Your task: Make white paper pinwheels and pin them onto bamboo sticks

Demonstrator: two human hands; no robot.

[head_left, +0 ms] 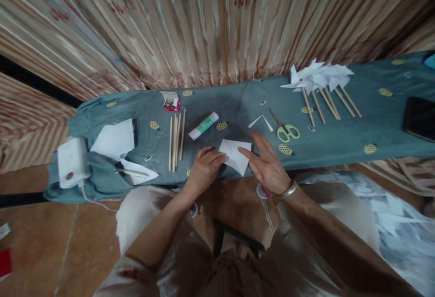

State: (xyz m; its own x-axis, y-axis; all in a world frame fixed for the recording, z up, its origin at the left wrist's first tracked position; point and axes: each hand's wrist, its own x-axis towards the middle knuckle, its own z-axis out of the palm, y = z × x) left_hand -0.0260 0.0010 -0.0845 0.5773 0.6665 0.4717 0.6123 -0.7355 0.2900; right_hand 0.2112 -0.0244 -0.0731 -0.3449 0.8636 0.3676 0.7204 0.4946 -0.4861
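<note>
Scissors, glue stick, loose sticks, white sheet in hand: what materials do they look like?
Scissors: dull grey blades, likely metal; light green handles, probably plastic, given the solid colour.
Glue stick: probably a smooth plastic tube, white ends and green label.
Loose sticks: seemingly wood, by the pale tan colour; any varnish can't be told.
White sheet: matte, likely paper, thin with sharp corners.

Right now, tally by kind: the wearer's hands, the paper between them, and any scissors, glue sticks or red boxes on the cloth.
Hands: 2, left hand and right hand
Paper piece: 1
Scissors: 1
Glue stick: 1
Red box: 1
Total: 6
</note>
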